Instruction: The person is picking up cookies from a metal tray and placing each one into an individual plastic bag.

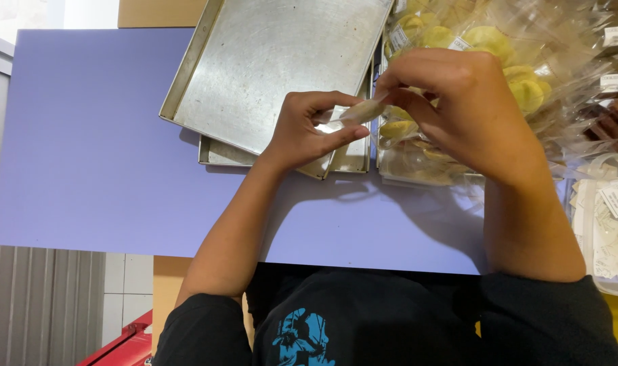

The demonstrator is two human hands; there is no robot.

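Note:
My left hand and my right hand meet above the near edge of a metal tray. Between their fingertips they pinch one small pale strip, which looks like a paper label or its backing. The left thumb and forefinger grip its left end, the right fingertips its right end. Just behind my right hand lie clear plastic bags of yellow round snacks.
Two metal trays are stacked, the lower one peeking out beneath. They rest on a lilac table top. At the right edge sits a container of loose white labels. A red object shows on the floor below.

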